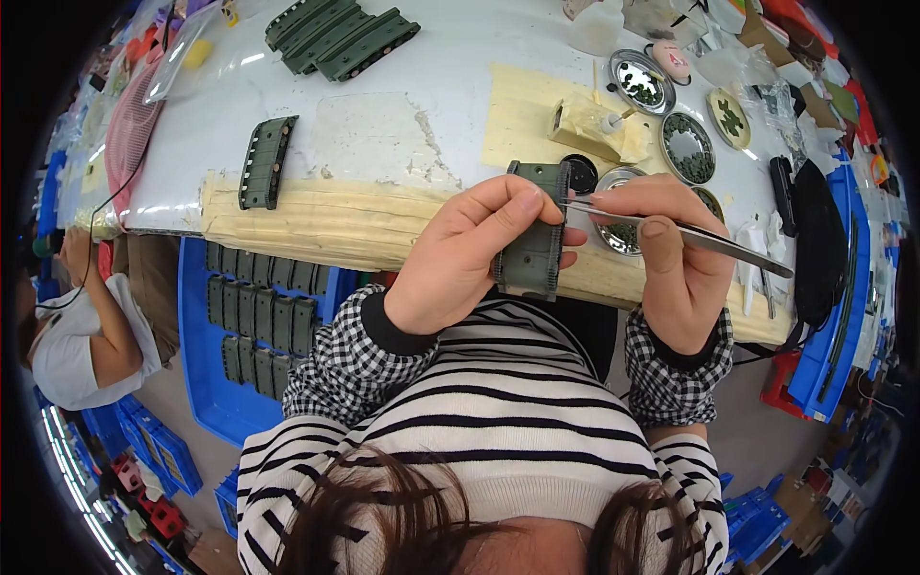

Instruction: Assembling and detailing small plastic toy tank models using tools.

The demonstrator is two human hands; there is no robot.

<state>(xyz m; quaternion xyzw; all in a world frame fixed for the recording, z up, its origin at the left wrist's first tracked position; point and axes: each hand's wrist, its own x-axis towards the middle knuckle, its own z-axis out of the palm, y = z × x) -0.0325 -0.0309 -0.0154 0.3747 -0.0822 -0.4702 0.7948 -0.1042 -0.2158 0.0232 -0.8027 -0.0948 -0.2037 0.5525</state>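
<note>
My left hand is closed around a dark green plastic model part, long and plate-like with a toothed edge, held upright above the table's near edge. In my right hand are steel tweezers, pinched between thumb and fingers. Their tips reach the part's right edge, close to my left fingertips. Whether a tiny piece sits between the tips is too small to tell. Just behind the part stands a small round black pot. Beside my right fingers is a metal dish, partly hidden.
One similar green part lies on the table at left, with several more at the back. Metal dishes of small green pieces stand at right, near a taped block. A blue crate holds rows of parts. A co-worker sits at left.
</note>
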